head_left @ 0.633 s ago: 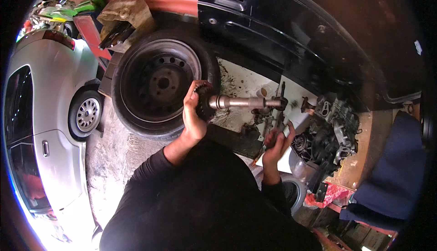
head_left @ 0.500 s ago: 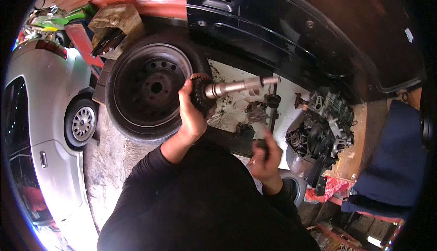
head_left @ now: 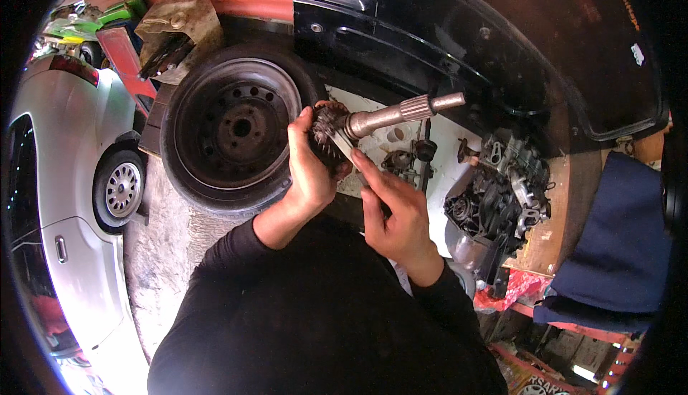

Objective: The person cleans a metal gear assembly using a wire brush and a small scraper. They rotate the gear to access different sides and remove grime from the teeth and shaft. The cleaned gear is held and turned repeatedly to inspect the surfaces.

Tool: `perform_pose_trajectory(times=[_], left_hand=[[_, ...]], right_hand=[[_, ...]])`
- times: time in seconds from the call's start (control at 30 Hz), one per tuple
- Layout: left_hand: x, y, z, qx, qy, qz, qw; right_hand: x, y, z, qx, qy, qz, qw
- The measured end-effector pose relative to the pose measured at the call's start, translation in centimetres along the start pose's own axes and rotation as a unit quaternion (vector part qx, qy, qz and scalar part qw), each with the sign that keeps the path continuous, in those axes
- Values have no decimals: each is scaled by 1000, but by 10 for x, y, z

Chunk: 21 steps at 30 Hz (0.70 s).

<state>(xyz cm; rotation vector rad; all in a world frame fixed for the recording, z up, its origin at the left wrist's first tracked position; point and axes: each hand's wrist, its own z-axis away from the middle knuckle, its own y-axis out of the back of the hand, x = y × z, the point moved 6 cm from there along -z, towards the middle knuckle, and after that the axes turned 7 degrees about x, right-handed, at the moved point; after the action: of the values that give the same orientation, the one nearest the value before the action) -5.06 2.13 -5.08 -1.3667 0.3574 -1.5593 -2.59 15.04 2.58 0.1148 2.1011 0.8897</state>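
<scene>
Since a moment ago, right hand (head_left: 401, 216) raised from below to the geared shaft (head_left: 390, 116), fingers laid against a thin tool beside the gear; left hand (head_left: 309, 169) closed around the gear end, up before the wheel (head_left: 236, 126). Tool mostly hidden; right grip unclear.

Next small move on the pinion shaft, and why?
Probably work the right hand tool further along the gear teeth. The left hand grips the gear end, the shaft points up-right, and the thin tool tip already touches beside the gear.
</scene>
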Motion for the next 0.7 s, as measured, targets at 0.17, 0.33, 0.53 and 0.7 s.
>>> perform_pose_trajectory(times=[0.17, 0.33, 0.53, 0.7], left_hand=[[0, 13, -9, -53, -82, 28, 995], [9, 3, 8, 10, -7, 10, 1000], [7, 15, -8, -68, -5, 77, 995], [12, 9, 0, -26, -75, 42, 996]], right_hand=[[-1, 2, 25, 42, 0, 43, 998], [-11, 16, 7, 114, 5, 20, 993], [-5, 2, 17, 80, 16, 52, 995], [-12, -4, 11, 61, -19, 61, 996]])
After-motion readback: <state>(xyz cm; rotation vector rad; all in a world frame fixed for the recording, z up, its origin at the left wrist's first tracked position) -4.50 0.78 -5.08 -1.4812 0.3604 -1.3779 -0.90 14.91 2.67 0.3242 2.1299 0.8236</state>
